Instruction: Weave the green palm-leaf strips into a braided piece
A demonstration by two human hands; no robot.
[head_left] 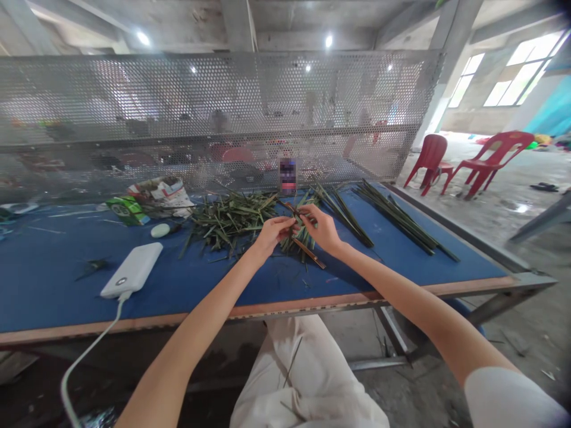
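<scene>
Both my hands are raised over the blue table top (53,267), close together at its middle. My left hand (272,235) and my right hand (319,229) pinch a thin brown stem (310,253) with narrow green leaves at it. A loose heap of cut green leaves (232,220) lies just beyond my left hand. Two bundles of long leaf stalks lie to the right: one (343,214) near my right hand, one (397,217) further off. A white power bank (132,270) with a white cable (91,351) lies left of my left forearm.
A perforated metal screen (214,107) stands along the table's far side. A green box (127,210), a printed paper packet (160,195), a white oval bar (160,230) and a blurred bottle (288,177) sit near it. Red plastic chairs (491,157) stand on the concrete floor at right.
</scene>
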